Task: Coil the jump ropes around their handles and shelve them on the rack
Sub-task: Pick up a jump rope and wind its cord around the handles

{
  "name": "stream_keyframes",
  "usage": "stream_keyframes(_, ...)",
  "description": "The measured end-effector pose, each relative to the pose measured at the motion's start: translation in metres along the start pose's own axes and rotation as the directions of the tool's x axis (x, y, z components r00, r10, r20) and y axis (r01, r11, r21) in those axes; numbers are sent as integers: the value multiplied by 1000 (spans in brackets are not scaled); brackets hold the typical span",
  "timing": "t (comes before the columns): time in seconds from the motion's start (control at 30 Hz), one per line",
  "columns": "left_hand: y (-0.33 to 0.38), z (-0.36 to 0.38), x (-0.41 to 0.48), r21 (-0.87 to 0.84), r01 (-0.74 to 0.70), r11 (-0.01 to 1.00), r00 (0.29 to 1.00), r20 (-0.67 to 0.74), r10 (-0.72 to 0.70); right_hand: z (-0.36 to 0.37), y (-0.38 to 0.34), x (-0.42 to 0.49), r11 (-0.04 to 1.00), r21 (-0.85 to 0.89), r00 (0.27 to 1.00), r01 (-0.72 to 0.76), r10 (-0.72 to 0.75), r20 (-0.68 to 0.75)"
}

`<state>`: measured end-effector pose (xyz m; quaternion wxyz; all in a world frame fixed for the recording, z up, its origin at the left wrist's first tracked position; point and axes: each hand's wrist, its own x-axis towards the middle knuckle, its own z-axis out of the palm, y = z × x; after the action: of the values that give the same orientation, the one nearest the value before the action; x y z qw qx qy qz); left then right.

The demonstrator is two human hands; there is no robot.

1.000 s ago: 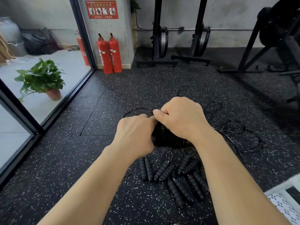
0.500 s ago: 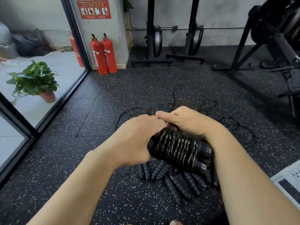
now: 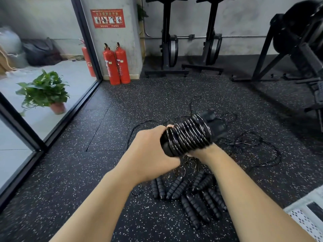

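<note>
A coiled jump rope, black cord wound tightly around its paired black handles, is held above the floor and tilted up to the right. My left hand grips its lower left end. My right hand supports it from underneath, mostly hidden behind the bundle. Below on the floor lie several ribbed black jump rope handles side by side. Their thin loose cords sprawl in loops to the right and behind the bundle.
A white perforated rack corner shows at the lower right. Two red fire extinguishers stand by a pillar. Black exercise machines line the back wall and right side. A glass wall with a potted plant behind runs along the left.
The coiled bundle has been turned and lifted, its far end now pointing up to the right. My right hand has shifted from on top of it to underneath. The camera tilted slightly.
</note>
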<state>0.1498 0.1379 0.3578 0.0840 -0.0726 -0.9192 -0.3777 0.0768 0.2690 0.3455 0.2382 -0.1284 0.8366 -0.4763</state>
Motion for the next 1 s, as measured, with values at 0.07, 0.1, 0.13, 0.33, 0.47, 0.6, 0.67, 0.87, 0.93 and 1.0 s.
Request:
stream_keyframes(0.07, -3, 0, 2, 20, 95, 995, 990, -104, -92, 5, -12, -8, 974, -217, 992, -73, 48, -118)
stream_keyframes(0.1, -4, 0, 3, 15, 122, 992, 984, -133, -119, 6, -8, -9, 975, -220, 992, -27, -1, -125)
stream_keyframes(0.13, -5, 1, 4, 7, 138, 990, 980, -149, -135, 9, -7, -5, 981, -195, 990, 4, -31, -139)
stream_keyframes(0.33, -29, -2, 17, 26, 349, 937, 909, -253, -332, 25, 1, 7, 953, -299, 977, 45, -105, -186)
stream_keyframes(0.47, -43, -12, 23, -43, 465, 884, 857, -230, -462, 33, 1, 4, 906, -418, 985, 70, -129, -114)
stream_keyframes(0.6, -51, -17, 24, -144, 487, 862, 850, -151, -505, 35, -7, -4, 776, -630, 983, 26, -134, -126)
stream_keyframes(0.67, -56, -20, 25, -210, 498, 841, 839, -130, -529, 35, -12, -10, 690, -723, 980, 27, -159, -115)
stream_keyframes(0.87, -63, -22, 27, -39, 547, 836, 813, -213, -542, 42, -35, -40, 564, -820, 986, 96, -169, -1)
stream_keyframes(0.93, -61, -21, 28, 58, 545, 837, 819, -252, -516, 45, -39, -47, 559, -818, 982, 134, -189, 31)
stream_keyframes(1.0, -60, -18, 28, 141, 510, 848, 843, -275, -461, 43, -44, -51, 573, -806, 973, 147, -229, 15)
